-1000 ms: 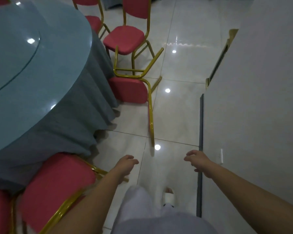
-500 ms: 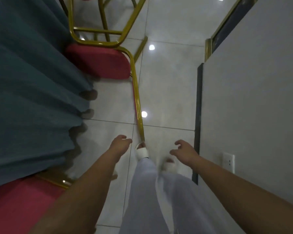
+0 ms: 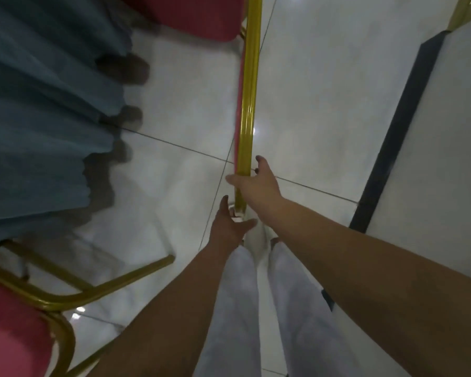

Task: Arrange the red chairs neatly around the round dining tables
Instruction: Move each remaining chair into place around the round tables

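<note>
1. Centre of frame: the chair rail (image 3: 248, 104) runs lengthwise from your hands up to the red seat (image 3: 196, 17), top centre.
2. Right hand (image 3: 256, 183) lies spread across the rail's near end, not clamped; left hand (image 3: 229, 227) is open just below.

2 red chairs (image 3: 196, 14) (image 3: 11, 344), 1 tablecloth (image 3: 38, 118), 2 hands (image 3: 229, 229) (image 3: 256, 183)

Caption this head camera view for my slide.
Right hand and left hand reach for a red chair's gold frame beside the teal tablecloth.
</note>
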The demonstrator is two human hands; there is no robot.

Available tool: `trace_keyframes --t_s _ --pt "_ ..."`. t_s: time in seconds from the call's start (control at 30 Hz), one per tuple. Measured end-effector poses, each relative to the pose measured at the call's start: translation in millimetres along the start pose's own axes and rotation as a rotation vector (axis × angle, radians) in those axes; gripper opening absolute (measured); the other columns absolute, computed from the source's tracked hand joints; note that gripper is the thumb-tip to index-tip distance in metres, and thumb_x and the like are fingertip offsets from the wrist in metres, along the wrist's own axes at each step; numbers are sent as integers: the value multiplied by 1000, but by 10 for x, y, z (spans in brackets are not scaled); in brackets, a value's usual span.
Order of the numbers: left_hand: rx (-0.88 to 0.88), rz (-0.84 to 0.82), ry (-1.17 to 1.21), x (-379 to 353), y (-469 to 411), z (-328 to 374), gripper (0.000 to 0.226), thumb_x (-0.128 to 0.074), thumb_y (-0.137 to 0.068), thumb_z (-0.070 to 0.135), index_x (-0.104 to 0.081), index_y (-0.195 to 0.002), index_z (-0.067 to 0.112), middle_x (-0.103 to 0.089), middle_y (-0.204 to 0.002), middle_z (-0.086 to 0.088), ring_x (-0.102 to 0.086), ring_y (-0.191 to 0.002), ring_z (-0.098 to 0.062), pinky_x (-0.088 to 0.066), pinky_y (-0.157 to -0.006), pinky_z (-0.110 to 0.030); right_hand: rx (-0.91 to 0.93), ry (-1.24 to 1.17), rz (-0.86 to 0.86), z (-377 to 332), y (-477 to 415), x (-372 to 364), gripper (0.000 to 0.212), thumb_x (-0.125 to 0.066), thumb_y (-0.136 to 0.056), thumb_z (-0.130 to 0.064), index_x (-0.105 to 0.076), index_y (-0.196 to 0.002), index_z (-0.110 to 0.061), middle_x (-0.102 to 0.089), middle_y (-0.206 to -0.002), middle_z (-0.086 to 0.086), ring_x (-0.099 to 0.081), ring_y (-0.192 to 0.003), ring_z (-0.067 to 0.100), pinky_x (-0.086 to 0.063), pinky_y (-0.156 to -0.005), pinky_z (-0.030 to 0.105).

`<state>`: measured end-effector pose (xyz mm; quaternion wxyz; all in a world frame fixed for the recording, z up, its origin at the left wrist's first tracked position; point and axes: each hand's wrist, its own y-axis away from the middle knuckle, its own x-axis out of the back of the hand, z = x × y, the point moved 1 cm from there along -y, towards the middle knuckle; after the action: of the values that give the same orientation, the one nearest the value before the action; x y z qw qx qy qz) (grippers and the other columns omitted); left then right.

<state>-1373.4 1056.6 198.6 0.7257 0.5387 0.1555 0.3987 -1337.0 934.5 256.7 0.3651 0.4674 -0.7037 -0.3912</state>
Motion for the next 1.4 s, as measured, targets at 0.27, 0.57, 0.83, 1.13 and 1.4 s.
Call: trace_keyframes --t_s 0.27,0.57,0.83,1.13,1.4 --pt "-65 273 -195 -165 -52 -17 26 -53 -96 18 -62 -119 13 -61 -92 3 -58 -85 -15 -39 -69 -24 -57 -45 54 -77 -77 -307 57 -52 -84 3 -46 -137 -17 -47 -82 -3 -49 -68 12 -39 -42 14" --pt "-243 357 -528 624 1860 287 29 -51 -85 48 -65 -106 33 -66 -71 10 -64 -62 -11 -55 -63 -23 -209 60 -109 -1073 1766 -48 32 -57 -72 2 -57 -104 -3 -58 -80 14 -66 -73 34 -57 -79 57" --pt "-368 510 -297 1230 3499 188 58 -65 -89 44 -36 -140 48 -62 -127 13 -61 -109 -10 -49 -89 -25 -159 85 -378 -2333 3196 445 8 -54 -76 -2 -56 -84 -5 -63 -69 13 -69 -72 36 -58 -69 61" --pt "-448 634 -118 1134 4100 838 53 -72 -85 22 -54 -124 52 -61 -91 25 -58 -79 11 -47 -74 -13 -81 152 -553 -2958 3843 829 3 -54 -81 -6 -51 -80 -7 -60 -92 20 -69 -95 43 -58 -76 59" --pt "-420 617 -218 1286 4758 1014 33 -74 -80 20 -55 -70 45 -59 -55 14 -61 -52 0 -41 -48 -11 -121 150 -644 -3136 4134 921 14 -64 -80 -12 -51 -77 -7 -59 -100 20 -62 -106 44 -60 -60 49"
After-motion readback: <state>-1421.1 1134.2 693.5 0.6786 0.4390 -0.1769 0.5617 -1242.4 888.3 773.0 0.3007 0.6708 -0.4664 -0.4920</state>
